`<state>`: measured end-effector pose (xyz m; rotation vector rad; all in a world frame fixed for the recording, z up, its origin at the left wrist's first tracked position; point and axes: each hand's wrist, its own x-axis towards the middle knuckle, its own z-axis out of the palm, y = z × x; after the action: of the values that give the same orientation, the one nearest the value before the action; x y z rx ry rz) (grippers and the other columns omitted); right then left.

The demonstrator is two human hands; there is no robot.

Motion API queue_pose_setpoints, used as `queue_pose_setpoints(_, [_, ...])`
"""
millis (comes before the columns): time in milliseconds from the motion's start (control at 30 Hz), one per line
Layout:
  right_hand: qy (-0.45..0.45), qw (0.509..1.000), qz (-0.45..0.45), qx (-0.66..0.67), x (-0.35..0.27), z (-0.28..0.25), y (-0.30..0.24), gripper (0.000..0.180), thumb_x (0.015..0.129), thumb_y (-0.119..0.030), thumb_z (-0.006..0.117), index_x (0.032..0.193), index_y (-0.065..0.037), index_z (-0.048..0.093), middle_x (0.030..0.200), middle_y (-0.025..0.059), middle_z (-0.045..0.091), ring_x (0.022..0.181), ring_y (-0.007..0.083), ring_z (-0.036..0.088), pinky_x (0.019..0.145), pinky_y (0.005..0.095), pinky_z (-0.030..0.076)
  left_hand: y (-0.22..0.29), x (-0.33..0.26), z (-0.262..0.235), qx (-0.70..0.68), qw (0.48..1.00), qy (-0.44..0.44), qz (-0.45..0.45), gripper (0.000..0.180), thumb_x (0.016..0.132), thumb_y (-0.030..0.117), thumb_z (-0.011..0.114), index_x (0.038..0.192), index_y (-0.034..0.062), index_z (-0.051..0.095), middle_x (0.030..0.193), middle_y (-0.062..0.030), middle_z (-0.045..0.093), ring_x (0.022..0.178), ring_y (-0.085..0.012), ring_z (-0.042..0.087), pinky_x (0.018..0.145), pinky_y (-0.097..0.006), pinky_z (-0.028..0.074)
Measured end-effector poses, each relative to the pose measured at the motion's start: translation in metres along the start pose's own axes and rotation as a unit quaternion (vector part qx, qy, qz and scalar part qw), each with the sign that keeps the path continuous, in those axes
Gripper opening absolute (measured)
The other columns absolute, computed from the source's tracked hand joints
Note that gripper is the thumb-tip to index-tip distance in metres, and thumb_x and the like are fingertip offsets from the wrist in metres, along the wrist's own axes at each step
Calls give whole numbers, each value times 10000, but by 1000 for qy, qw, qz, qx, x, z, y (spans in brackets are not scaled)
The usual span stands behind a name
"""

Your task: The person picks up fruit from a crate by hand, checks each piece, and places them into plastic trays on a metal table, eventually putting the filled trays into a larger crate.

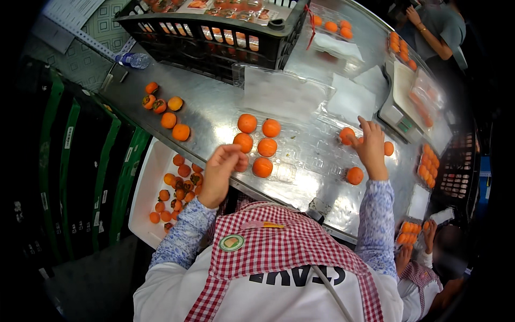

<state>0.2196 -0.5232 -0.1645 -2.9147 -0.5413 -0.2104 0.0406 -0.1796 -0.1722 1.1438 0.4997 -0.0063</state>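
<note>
My left hand (222, 169) is curled, thumb and fingertips together, beside an orange persimmon (243, 142); no fruit shows in it. That persimmon sits with several others, like this one (262, 167), in a clear plastic tray (284, 172) in front of me. To the right, my right hand (371, 146) is spread over the table, index finger stretched out, thumb by another persimmon (346, 134). Whether the thumb touches it I cannot tell. Two more persimmons, one at the hand's right (389, 148) and one below it (354, 175), lie close by, around more clear plastic trays (319, 153).
Loose persimmons (168, 119) lie at the table's left. Below them stands a white tub (140, 214) of persimmons. A black crate (214, 48) holds packed fruit at the back. White pads (284, 94), a scale (399, 107) and a bottle (133, 60) stand around. Other people work at right.
</note>
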Motion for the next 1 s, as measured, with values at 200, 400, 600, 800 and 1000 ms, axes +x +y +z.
queue_pose_setpoints(200, [-17,959,-237,157,5,6,-109,377,773,-123,697,1136,-112,598,890,81,602,799,279,598,710,385,473,15,11,-14,6,997,48,54,177,970,77,498,1128,13,546,982,-79,619,863,-146,603,817,-285,498])
queue_pose_setpoints(400, [-80,919,-387,-5,49,44,-144,291,851,-148,562,1142,-146,578,904,41,559,803,206,594,683,335,482,5,-2,-13,0,999,26,29,163,971,71,497,1112,10,553,967,-82,630,865,-152,614,815,-285,498])
queue_pose_setpoints(600, [-126,862,-488,-50,72,61,-156,280,852,-159,567,1130,-126,587,956,57,551,855,206,586,685,320,490,-7,-14,-35,-23,996,77,26,164,973,77,493,1100,1,562,948,-68,634,845,-133,617,783,-271,512])
queue_pose_setpoints(800, [-122,830,-541,-51,81,60,-157,285,853,-159,568,1135,-121,590,956,51,552,868,206,576,690,322,480,-10,-16,-39,-29,996,84,12,162,969,72,500,1105,0,553,965,-91,629,844,-161,621,788,-292,513])
queue_pose_setpoints(1000, [-102,810,-571,-86,88,60,-150,298,849,-160,561,1146,-142,583,949,24,559,859,197,574,721,317,465,-12,-11,-29,-37,997,62,9,163,971,79,505,1105,3,556,968,-89,631,859,-159,620,801,-289,507])
